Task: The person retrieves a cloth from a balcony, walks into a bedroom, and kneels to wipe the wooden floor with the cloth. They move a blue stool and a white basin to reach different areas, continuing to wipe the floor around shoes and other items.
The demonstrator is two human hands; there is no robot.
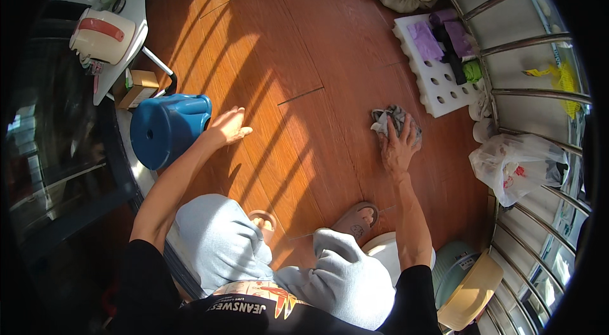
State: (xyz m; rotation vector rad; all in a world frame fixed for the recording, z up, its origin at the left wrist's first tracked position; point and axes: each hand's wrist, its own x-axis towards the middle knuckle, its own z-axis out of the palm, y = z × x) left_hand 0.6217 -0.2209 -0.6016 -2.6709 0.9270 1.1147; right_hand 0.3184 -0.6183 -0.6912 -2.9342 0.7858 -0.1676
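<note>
My right hand (398,147) presses down on a crumpled grey cloth (396,118) that lies on the reddish wood-plank floor (328,145). Its fingers spread over the cloth and partly cover it. To the left, my left hand (230,127) hangs in sunlight beside a blue plastic stool (166,130), fingers apart and holding nothing. Whether it touches the stool's edge, I cannot tell. Below, between my knees, two brown slippers (354,223) stand on the floor.
A white perforated foam board (428,92) bears folded bags on the right, near metal railings (528,45). A plastic bag (518,164) hangs there, above a yellow basin (476,292). On the left, a folding table (138,16) holds a cream pot (104,40); a cardboard box (140,88) sits underneath.
</note>
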